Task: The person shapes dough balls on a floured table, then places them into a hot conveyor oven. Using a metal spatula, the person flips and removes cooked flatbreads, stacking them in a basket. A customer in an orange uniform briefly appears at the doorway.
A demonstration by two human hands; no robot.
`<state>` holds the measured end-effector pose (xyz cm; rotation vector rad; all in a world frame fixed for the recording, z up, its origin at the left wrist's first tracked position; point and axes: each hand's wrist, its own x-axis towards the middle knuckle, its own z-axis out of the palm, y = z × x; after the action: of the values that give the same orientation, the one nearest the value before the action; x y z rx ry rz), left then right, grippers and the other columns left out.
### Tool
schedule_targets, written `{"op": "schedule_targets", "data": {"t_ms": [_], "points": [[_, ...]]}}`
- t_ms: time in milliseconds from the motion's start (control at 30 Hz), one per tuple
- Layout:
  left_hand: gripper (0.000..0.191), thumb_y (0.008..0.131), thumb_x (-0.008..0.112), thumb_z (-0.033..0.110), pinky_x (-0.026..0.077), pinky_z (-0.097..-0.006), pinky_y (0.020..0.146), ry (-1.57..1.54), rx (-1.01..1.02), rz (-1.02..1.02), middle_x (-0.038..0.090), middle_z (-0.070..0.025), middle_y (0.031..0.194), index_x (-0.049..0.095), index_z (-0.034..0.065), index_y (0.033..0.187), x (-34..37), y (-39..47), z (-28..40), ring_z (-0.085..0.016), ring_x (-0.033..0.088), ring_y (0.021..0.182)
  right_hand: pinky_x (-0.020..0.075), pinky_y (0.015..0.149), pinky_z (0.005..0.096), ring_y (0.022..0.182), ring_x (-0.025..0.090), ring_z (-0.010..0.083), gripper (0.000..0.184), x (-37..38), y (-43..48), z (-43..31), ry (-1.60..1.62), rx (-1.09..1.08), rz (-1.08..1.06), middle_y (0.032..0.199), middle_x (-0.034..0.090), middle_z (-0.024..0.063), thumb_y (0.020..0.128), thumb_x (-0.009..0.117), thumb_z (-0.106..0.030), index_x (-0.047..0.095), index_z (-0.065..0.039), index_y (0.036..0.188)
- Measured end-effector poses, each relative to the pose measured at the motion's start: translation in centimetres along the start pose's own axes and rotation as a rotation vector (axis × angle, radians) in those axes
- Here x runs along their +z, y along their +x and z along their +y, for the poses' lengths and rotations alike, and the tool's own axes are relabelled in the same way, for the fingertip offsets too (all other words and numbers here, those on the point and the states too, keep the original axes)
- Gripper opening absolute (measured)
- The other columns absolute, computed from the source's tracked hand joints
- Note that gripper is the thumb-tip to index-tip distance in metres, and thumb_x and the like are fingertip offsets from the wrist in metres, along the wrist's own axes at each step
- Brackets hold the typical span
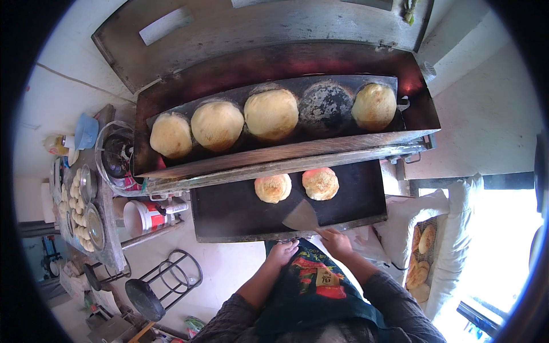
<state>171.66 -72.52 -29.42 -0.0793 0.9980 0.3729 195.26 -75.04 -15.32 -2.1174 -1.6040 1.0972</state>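
Observation:
My right hand [336, 245] holds a flat metal spatula [302, 216] by its handle. Its wide blade is over the dark baking tray [231, 214], just below two browned round flatbreads, the left one [273, 188] and the right one [321, 184]. At the tray's front edge is my left hand [283, 253], fingers bent; whether it grips the edge is hidden. Behind the tray, the open oven chamber [274, 156] holds several puffed flatbreads [271, 113] on a dark plate. Between two of them is a scorched bare patch [324, 105].
A raised metal lid [274, 25] stands behind the oven. At left, a table [113, 240] bears dough balls [79, 210] and metal bowls [95, 225]; a white bucket [139, 218] and a black stool [146, 300] are nearby. Baked flatbreads [418, 274] lie in a cloth-lined container [454, 240] at right.

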Motion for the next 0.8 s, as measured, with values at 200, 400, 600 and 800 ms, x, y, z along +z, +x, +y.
{"op": "schedule_targets", "data": {"t_ms": [200,400,600,800], "points": [[0.018,0.086,0.051,0.001,0.028,-0.0503,0.106,-0.097,0.015,0.01,0.048,-0.021,0.125,0.044,0.0029,0.103,3.9,-2.0,2.8,-0.034,0.04,0.126,0.049,0.081,0.0392,0.095,0.06,0.0315,0.032,-2.9,-8.9,3.0,0.132,0.146,0.161,0.104,0.062,0.0121,0.082,0.059,-0.019,0.061,-0.013,0.114],[0.079,0.083,0.053,-0.005,0.029,-0.0469,0.105,-0.202,0.201,0.103,0.04,-0.0161,0.131,0.002,0.0164,0.141,9.1,2.6,8.9,-0.031,0.043,0.123,0.0479,0.085,0.0355,0.095,0.061,0.0291,0.036,-2.1,-11.3,2.8,0.226,0.357,0.298,0.103,0.064,0.0133,0.079,0.061,-0.011,0.061,-0.008,0.114],[0.091,0.084,0.053,0.003,0.02,-0.0524,0.107,0.189,0.128,0.066,0.021,-0.0104,0.149,-0.013,0.0233,0.145,9.2,2.6,10.4,-0.028,0.031,0.132,0.0481,0.085,0.0363,0.095,0.061,0.0297,0.034,-2.0,-9.0,1.1,0.299,0.334,0.304,0.102,0.063,0.0137,0.08,0.061,-0.012,0.061,-0.009,0.114],[0.063,0.086,0.058,0.017,0.032,-0.04,0.103,0.666,0.09,0.194,0.048,-0.0118,0.132,0.029,0.0037,0.14,7.4,-2.9,12.5,-0.023,0.047,0.119,0.0505,0.08,0.0363,0.091,0.063,0.0283,0.032,-5.7,-6.6,-2.6,0.282,0.105,0.289,0.101,0.065,0.0131,0.077,0.063,-0.011,0.064,-0.009,0.108]]}}
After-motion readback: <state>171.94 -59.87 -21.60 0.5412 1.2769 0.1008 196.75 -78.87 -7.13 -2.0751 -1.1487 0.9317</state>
